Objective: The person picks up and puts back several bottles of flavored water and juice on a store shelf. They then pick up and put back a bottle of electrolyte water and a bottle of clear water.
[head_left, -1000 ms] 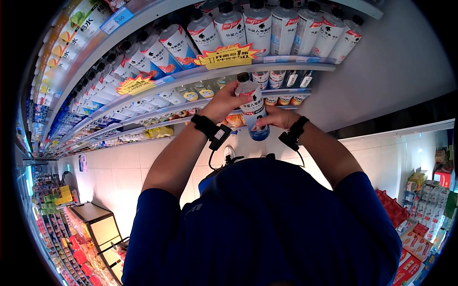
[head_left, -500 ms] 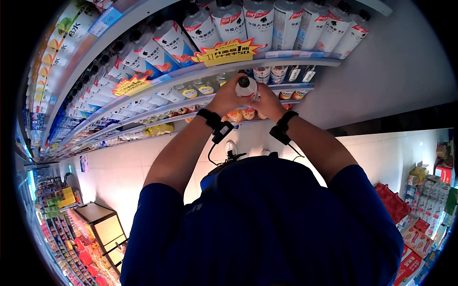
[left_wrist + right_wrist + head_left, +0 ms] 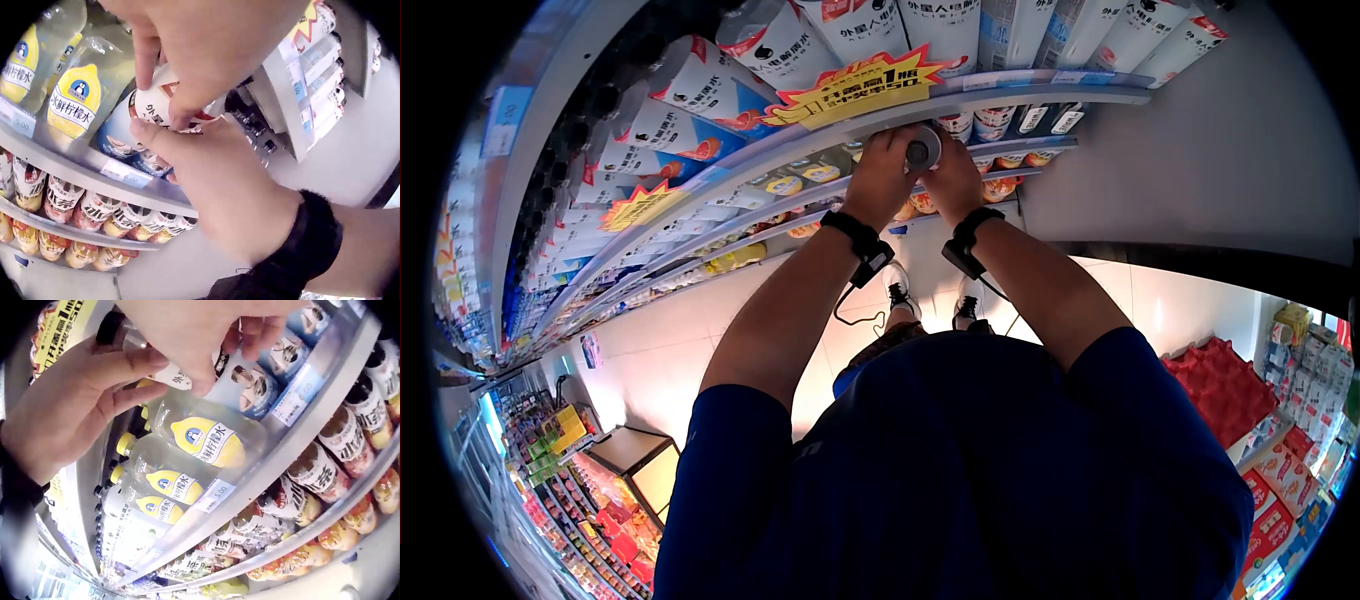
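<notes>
Both hands hold one drink bottle, with a dark cap (image 3: pixel 917 153) and a white label (image 3: pixel 152 103), at a lower shelf. My left hand (image 3: pixel 883 180) grips it from the left, its thumb and fingers curled round the label in the left wrist view. From the other side my right hand (image 3: pixel 953 182) pinches the label with thumb and fingers. Beside the bottle stand lemon drink bottles (image 3: pixel 209 440) with yellow labels. Blue-bottomed bottles (image 3: pixel 250 387) are on its other side in the right wrist view. Fingers hide much of the held bottle.
A shelf edge (image 3: pixel 990 95) with a yellow promotion sign (image 3: pixel 860 90) lies just above the hands. Price tags (image 3: pixel 299 397) line the lower shelf. Rows of tea bottles (image 3: pixel 94 209) stand below. A grey side panel (image 3: pixel 1180 170) is at the right.
The bottle, first held upright in front of the shelf, has moved forward to the lower shelf, its cap turned towards the head camera. Both hands moved with it, and the body leaned closer.
</notes>
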The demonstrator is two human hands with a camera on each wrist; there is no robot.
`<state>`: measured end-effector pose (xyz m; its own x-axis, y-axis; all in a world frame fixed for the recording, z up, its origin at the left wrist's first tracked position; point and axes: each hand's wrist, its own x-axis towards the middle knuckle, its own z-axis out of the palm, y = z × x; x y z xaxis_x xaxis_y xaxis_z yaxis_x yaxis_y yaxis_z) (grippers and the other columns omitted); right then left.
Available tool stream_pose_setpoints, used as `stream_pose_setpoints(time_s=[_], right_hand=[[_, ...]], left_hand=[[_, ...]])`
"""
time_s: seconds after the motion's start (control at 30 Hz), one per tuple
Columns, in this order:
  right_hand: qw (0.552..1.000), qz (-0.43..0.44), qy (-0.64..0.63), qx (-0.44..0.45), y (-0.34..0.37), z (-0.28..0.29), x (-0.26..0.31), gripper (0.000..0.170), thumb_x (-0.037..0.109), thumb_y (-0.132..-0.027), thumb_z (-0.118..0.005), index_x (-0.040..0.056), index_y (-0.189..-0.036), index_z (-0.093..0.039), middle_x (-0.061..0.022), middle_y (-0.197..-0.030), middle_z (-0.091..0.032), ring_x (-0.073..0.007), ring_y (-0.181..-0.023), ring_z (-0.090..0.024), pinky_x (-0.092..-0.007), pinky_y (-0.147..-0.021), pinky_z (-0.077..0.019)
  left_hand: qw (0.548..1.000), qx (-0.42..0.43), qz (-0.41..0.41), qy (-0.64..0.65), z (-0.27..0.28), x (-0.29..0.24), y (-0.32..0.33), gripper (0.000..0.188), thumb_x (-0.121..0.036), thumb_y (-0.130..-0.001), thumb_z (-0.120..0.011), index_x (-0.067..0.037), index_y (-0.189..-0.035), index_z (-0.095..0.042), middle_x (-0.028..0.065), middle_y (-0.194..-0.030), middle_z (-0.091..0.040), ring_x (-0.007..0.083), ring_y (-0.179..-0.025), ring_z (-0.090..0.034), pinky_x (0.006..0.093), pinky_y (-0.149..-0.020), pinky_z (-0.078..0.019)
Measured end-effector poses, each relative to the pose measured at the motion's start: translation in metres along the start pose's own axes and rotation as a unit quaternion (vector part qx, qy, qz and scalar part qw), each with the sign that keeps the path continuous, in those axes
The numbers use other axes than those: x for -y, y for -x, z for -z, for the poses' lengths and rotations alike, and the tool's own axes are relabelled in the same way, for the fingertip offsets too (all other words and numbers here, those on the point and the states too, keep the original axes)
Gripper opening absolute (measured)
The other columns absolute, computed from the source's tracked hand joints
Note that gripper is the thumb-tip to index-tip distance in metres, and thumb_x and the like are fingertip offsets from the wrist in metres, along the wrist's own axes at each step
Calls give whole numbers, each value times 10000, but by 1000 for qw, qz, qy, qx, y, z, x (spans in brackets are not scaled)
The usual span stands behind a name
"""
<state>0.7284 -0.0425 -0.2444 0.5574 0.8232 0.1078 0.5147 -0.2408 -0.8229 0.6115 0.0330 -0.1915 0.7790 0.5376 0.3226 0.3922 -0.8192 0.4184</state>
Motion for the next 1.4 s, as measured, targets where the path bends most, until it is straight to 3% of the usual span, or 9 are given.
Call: stream_pose_setpoints(time_s=[0.07, 0.2, 0.3, 0.4, 0.63, 0.7, 0.83, 1.23, 1.4], right_hand=[[999, 28, -7, -17, -2, -5, -5, 639, 141, -741, -753, 99, -1321, -489, -171, -1123, -625, -342, -1091, -592, -447, -896, -501], [995, 88, -50, -25, -9, -7, -11, 631, 148, -764, -743, 71, -1326, -466, -165, -1139, -628, -338, -1066, -617, -425, -890, -513], [996, -23, -78, 43, 6, 9, -15, 577, 151, -833, -733, 25, -1320, -449, -127, -970, -644, -262, -954, -664, -364, -836, -535], [997, -1, -44, 60, 26, 30, -37, 574, 190, -863, -723, 3, -1320, -430, -93, -888, -639, -218, -843, -666, -344, -755, -538], [996, -40, -38, 75, 61, 74, -84, 455, 185, -897, -675, 21, -1275, -483, -57, -820, -624, -173, -745, -643, -320, -675, -516], [989, -97, -65, 87, 68, 85, -87, 375, 213, -898, -655, 53, -1210, -522, -122, -852, -677, -256, -779, -683, -375, -704, -527], [988, -114, -75, 71, 73, 103, -83, 331, 223, -908, -660, 75, -1181, -545, -117, -810, -678, -256, -757, -684, -375, -684, -527], [985, -70, -133, 83, 73, 116, -98, 293, 202, -909, -675, 92, -1159, -567, -103, -815, -673, -237, -756, -678, -353, -683, -529], [990, 71, -120, 6, 53, 87, -87, 482, 199, -879, -707, 35, -1288, -511, -184, -1110, -630, -291, -1028, -640, -357, -859, -521]], left_hand=[[994, 36, 99, 33, -6, 1, -3, 691, -100, -710, -806, -96, -1309, -463, 213, -1182, -604, 382, -1093, -596, 446, -923, -500], [996, 62, 20, -65, 11, -6, -19, 644, -142, -745, -777, -104, -1306, -464, 208, -1136, -630, 375, -1067, -617, 445, -891, -511], [952, 248, 97, -152, 19, -8, -32, 575, -214, -774, -749, -112, -1284, -504, 198, -1118, -641, 355, -1059, -624, 436, -884, -511], [960, 8, -60, -273, -5, 26, -35, 375, -247, -852, -660, -70, -1181, -622, 184, -1058, -664, 352, -1023, -633, 457, -904, -494], [963, 34, 18, -267, -20, 28, -48, 334, -256, -879, -609, -43, -1134, -643, 199, -1085, -649, 364, -1035, -621, 459, -905, -489], [966, 120, 54, -224, -16, 21, -47, 362, -297, -874, -630, -47, -1136, -636, 190, -1098, -648, 355, -1023, -629, 460, -889, -502], [976, -9, -22, -216, -14, -1, -42, 402, -358, -866, -651, -72, -1148, -634, 167, -1088, -654, 338, -975, -649, 448, -857, -524], [970, -5, -33, -241, -21, -36, -52, 424, -385, -892, -645, -82, -1184, -588, 159, -1084, -646, 301, -944, -652, 433, -763, -530], [987, 13, -126, -96, -23, -39, -20, 448, -168, -860, -679, -16, -1238, -492, 205, -1153, -631, 352, -1063, -619, 436, -950, -489]])
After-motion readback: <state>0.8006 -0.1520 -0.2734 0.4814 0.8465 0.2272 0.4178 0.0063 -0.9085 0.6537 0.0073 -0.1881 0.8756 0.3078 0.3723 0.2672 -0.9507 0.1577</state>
